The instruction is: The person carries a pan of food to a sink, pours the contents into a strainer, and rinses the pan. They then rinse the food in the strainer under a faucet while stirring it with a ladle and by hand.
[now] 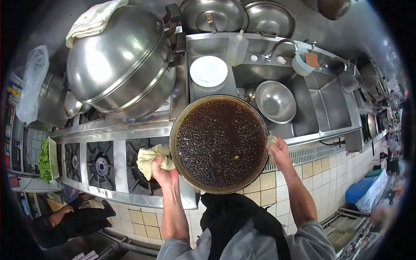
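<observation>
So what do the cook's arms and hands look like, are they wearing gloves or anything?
No gloves. Both the left hand and the right hand are bare, and so are the forearms. Grey sleeves are pushed up to about the elbows. Nothing shows on the wrists: no watch, no bracelet. A black apron hangs down the front between the two arms.

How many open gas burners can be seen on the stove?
3: the left burner, the middle burner, and the right burner, partly covered by the cloth in the left hand. The steamer pot may hide others.
</observation>
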Tool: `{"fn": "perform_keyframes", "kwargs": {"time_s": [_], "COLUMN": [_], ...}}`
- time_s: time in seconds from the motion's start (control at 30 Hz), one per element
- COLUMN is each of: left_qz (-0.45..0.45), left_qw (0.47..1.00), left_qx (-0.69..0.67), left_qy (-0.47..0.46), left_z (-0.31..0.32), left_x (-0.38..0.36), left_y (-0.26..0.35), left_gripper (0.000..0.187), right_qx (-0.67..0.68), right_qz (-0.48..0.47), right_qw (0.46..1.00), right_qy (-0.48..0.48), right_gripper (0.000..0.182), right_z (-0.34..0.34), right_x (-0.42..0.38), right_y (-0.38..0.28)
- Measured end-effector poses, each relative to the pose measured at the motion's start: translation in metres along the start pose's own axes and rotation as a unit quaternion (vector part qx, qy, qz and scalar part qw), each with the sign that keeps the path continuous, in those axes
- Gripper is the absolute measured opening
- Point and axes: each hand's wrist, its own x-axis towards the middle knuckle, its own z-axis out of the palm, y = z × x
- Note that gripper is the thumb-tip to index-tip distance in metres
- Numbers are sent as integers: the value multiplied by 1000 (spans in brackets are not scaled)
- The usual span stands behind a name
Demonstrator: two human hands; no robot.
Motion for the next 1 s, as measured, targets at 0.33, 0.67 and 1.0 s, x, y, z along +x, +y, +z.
{"fn": "perform_keyframes", "kwargs": {"time_s": [0.33,0.67,1.0], "left_qz": [11,52,110], "left_qw": [1000,996,986], "left_qx": [6,-11,19], "left_qy": [20,71,127], "left_z": [22,15,24], "left_x": [0,-31,-78], "left_y": [-37,-68,-86], "left_gripper": [40,41,41], "right_qx": [-41,-13,-15], "right_qz": [40,36,80], "right_qw": [998,994,988], "right_qy": [5,-102,-134], "right_gripper": [32,32,46], "right_z": [-23,-43,-19], "right_x": [50,121,171], "right_y": [-5,-20,-38]}}
